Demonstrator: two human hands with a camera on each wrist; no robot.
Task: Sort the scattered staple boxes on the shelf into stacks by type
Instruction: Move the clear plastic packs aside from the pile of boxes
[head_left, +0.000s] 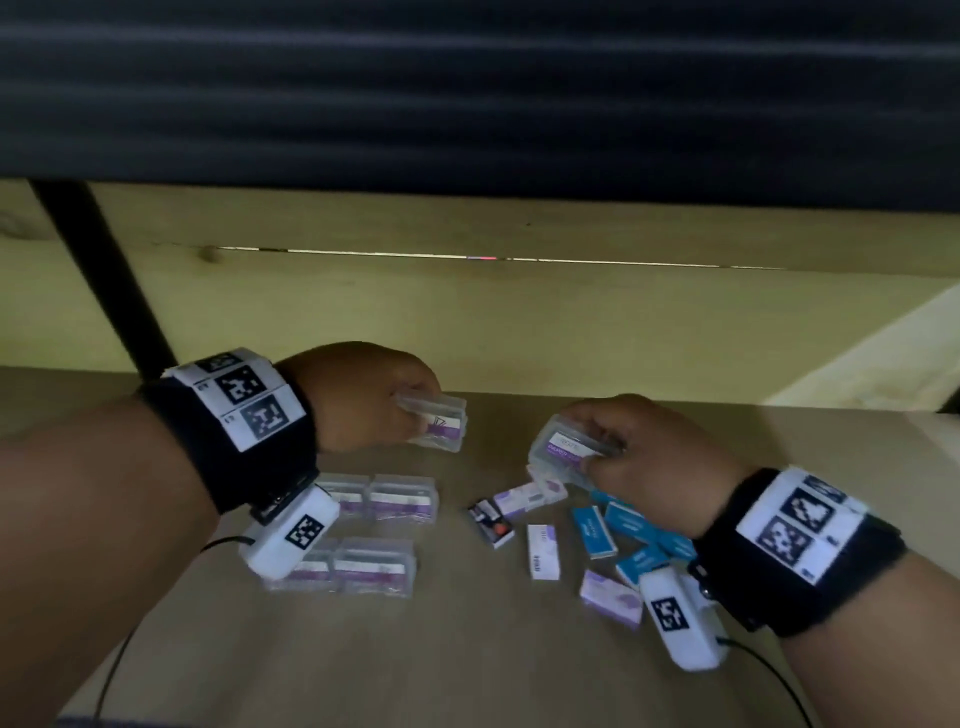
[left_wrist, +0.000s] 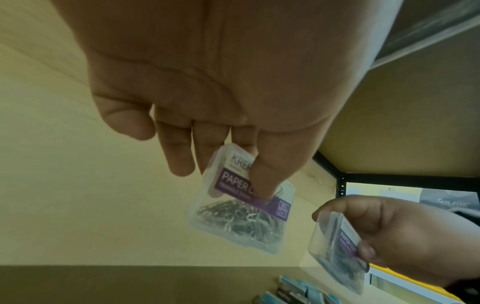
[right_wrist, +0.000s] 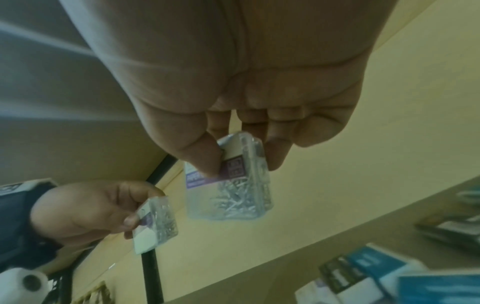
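Left hand (head_left: 358, 395) pinches a clear clip box (head_left: 434, 420) above the shelf (head_left: 467, 665), long axis pointing right; right hand (head_left: 649, 457) pinches another clear box (head_left: 561, 447), tilted, long axis up-left. Blue boxes (head_left: 618, 530) lie scattered under the right hand; clear stacks (head_left: 384, 535) sit near the left wrist.

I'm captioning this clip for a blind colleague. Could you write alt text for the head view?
Each hand holds a clear paper clip box above a wooden shelf: left hand, right hand. Clear boxes sit grouped at left; blue boxes and white-purple boxes lie scattered at right.
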